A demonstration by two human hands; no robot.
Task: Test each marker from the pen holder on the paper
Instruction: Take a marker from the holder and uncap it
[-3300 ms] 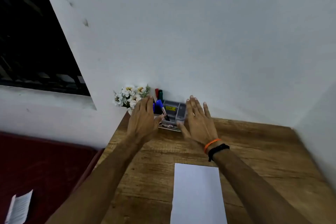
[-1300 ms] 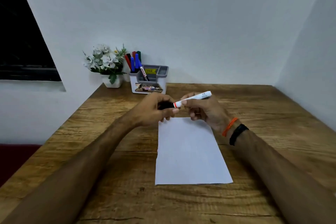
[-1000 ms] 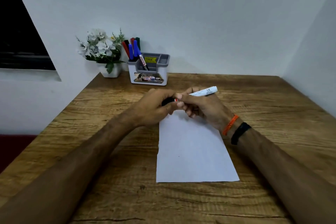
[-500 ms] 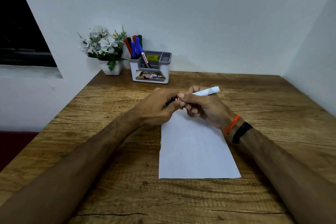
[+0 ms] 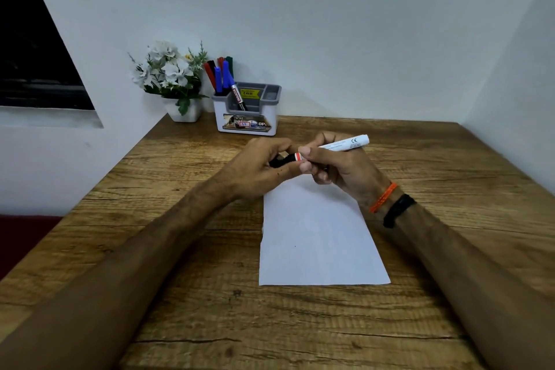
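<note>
A white marker point(image 5: 345, 143) with a black cap is held just above the far end of the white paper point(image 5: 321, 237). My right hand point(image 5: 339, 164) grips the white barrel, its tail pointing up and right. My left hand point(image 5: 259, 167) pinches the black cap point(image 5: 279, 161) at the marker's left end. The cap still sits against the barrel's red and white band. A grey and white pen holder point(image 5: 247, 112) stands at the back of the desk with several blue, red, green and black markers point(image 5: 222, 75) upright in its left compartment.
A small white pot of white flowers point(image 5: 172, 78) stands left of the pen holder, against the wall. The wooden desk point(image 5: 180, 249) meets walls at the back and right; its left edge drops off beside a dark window.
Earlier both hands reached for the pen holder; a marker was then brought over the paper. In the last second both hands have stayed on the marker with little movement, left fingers shifting on the cap.
</note>
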